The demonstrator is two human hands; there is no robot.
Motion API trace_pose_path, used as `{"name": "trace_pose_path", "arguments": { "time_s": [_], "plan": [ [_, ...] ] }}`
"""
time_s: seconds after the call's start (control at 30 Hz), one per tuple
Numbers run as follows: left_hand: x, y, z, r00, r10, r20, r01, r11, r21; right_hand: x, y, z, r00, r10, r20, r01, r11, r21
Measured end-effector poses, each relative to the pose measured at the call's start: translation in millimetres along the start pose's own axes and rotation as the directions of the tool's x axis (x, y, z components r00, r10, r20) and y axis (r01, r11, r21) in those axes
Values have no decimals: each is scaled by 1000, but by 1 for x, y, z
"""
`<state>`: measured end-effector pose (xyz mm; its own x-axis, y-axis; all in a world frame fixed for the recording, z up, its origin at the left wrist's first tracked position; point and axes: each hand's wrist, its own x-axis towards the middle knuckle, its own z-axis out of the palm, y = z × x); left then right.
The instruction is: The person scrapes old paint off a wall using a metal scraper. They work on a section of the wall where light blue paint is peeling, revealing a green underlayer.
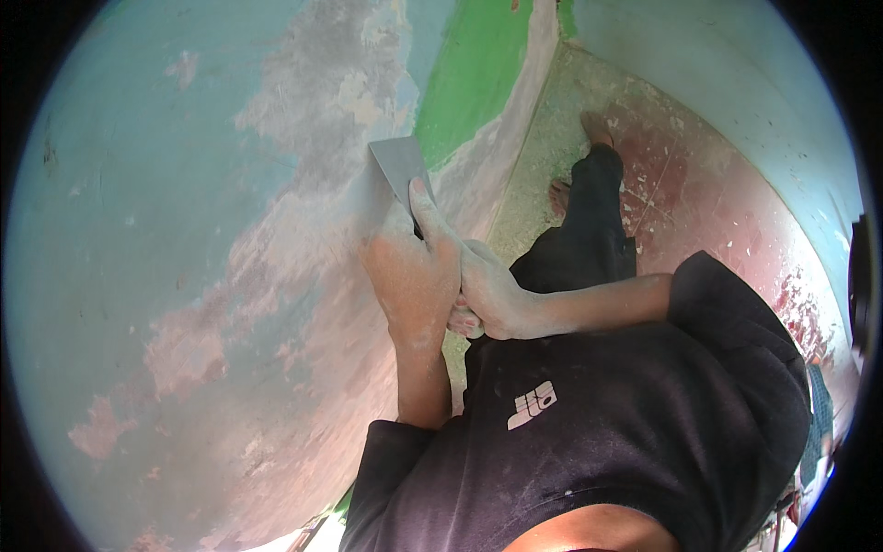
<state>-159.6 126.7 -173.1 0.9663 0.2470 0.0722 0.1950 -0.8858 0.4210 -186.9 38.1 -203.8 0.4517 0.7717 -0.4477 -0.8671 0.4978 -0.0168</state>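
Observation:
A wide metal putty knife (402,160) lies with its blade against a patchy painted wall (310,228). My left hand (417,276), coated in pale dust, is closed around the knife's dark handle, its thumb along the blade. Pressed against the side of it is my right hand (493,297), also dusty, with bent fingers; whether it too grips the handle is hidden. Blue-green paint, a green area (472,83) and rough whitish-grey and pinkish patches cover the wall around the blade. Curled fingertips show below where the hands meet.
The worn red floor (676,172), spotted with pale flecks, meets the wall along a dusty strip. My bare feet (597,127) and dark trousers (597,200) are on the right. Another blue-green wall (724,83) curves along the upper right.

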Motion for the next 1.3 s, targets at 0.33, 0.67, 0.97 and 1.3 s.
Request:
{"name": "trace_pose_path", "arguments": {
  "time_s": [0.33,0.67,0.97,1.3],
  "plan": [
    [34,36,4,983,-92,161,79,994,81,16,-29,-7,1000,3,-16,-2,999,51],
    [31,41,-11,994,-11,113,-11,982,191,2,-32,-2,976,145,163,-156,986,53],
    [29,53,-13,994,-43,105,26,986,162,-10,-42,10,985,160,67,-167,979,116],
    [35,66,-9,996,-51,70,38,985,166,-16,-46,8,982,150,119,-159,985,72]
  ]
}}
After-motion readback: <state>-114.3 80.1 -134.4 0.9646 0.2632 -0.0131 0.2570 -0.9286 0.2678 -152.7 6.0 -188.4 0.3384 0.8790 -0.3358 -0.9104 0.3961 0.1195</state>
